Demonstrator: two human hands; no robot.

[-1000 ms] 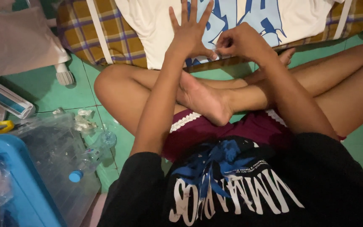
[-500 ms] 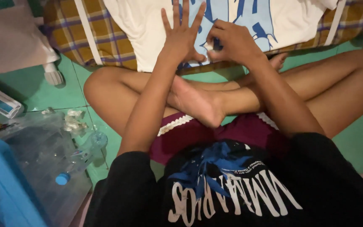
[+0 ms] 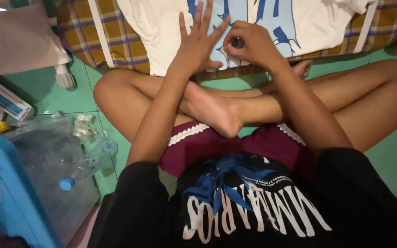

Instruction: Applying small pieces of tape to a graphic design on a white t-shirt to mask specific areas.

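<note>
Head view, only one. Person sits cross-legged on green tile floor (image 3: 391,160), looking down at own lap.

Left hand (image 3: 198,46) raised, fingers spread wide and flat, palm facing away, holds nothing; heel of hand rests near the edge of the white cloth with blue print (image 3: 299,23).

Right hand (image 3: 251,43) curled tight, fingertips pinching a small dark round object (image 3: 237,43); what it is I cannot tell, too small and mostly hidden by the fingers. The object sits just right of the left thumb, over the white cloth, far centre.

The two hands are just beside each other, thumb of the left almost touching the right's knuckles.

White cloth lies on top of a yellow plaid fabric (image 3: 111,32), which stretches along the far edge, left to right.

Both forearms cross over the folded legs; bare foot (image 3: 212,112) sits between the arms, sole up, blocking the view of the near edge of the cloth.

Near left: blue plastic bin (image 3: 5,193) with crumpled clear plastic wrap (image 3: 47,151) against it, and a clear bottle with blue cap (image 3: 86,163) lying on its side on the wrap.

Far left: white and blue box (image 3: 3,98) on the floor, grey fabric (image 3: 14,36) above it.
</note>
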